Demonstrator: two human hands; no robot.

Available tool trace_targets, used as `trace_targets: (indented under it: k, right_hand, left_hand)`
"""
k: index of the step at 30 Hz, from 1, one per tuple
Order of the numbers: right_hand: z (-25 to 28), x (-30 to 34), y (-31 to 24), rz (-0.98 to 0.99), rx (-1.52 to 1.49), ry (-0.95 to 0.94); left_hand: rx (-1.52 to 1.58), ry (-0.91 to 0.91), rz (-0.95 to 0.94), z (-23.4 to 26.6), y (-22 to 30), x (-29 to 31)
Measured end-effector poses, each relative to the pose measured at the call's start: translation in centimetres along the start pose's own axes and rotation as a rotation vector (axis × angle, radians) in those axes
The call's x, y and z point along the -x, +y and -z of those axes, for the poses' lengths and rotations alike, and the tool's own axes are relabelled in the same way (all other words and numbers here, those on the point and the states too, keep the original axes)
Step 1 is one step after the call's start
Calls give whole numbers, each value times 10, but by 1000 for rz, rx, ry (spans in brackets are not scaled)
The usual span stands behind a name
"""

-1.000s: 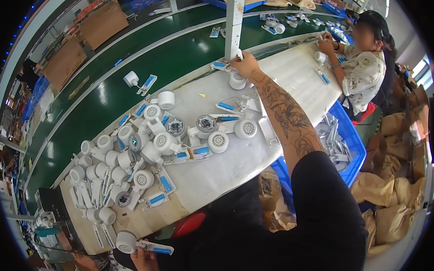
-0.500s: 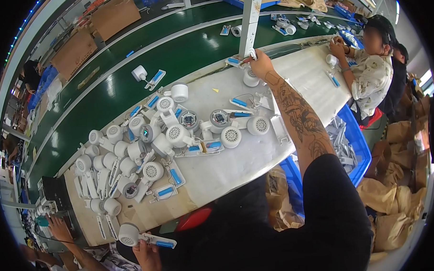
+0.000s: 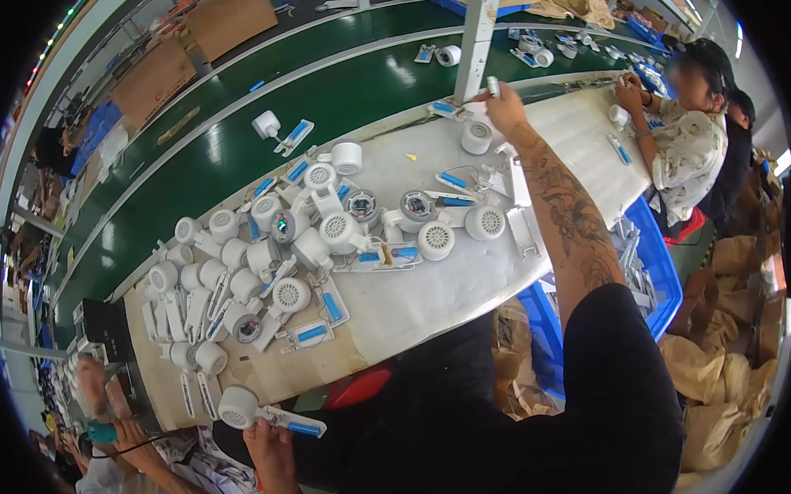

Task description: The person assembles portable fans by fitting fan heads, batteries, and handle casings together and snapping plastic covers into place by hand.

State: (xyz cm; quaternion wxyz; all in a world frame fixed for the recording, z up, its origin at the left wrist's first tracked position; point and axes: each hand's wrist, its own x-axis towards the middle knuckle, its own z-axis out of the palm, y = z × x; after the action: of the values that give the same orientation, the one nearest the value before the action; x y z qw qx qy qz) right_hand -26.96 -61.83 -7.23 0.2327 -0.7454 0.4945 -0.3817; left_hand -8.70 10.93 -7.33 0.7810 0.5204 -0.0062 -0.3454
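Observation:
At the table's near edge my left hand (image 3: 270,450) is closed round a white handheld fan (image 3: 238,407). The fan's round head points left, and its opened handle shows a blue battery cell. My tattooed right arm stretches far across the table. Beside the post, my right hand (image 3: 506,112) pinches a small white piece (image 3: 493,88), its kind too small to tell. Just below that hand another white fan head (image 3: 476,137) stands on the table. Many similar fans (image 3: 337,232) lie heaped to the left, some with circuit boards or blue cells exposed.
The pale worktable (image 3: 390,330) runs beside a green conveyor (image 3: 217,140). A white post (image 3: 477,39) rises at the table's far edge. Blue bins (image 3: 662,277) of white parts stand right. A co-worker (image 3: 688,137) sits far right; another person's hand (image 3: 128,435) holds a teal tool at lower left.
My right hand has drawn slightly away from the post, with the small white piece now showing upright. My left hand keeps the fan. The whole view has shifted a little.

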Motion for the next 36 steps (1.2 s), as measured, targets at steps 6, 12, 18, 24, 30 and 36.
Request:
trace_targets:
  k: [6,12,18,24,30,36]
  right_hand:
    - [51,103,-139,90,-799,23]
    - [67,303,-238,326,-636,-287]
    - [46,343,-290,694,-532,-72]
    - [7,347,-315,985,-512,-184]
    - [-19,358,-317,1044,-416,-191]
    - [-24,353,-318,995,-408,-66]
  left_hand:
    - [26,-53,-89,-41,20,-14]
    - [-15,-363,-87,-169,58,-50]
    - [50,-261,-113,-192,61,-51]
    - [191,-98,-129,-188,67,-56]
    - [225,-60,-184,-187,65,-62]
    - [232,-81,-174,-193,61,-60]
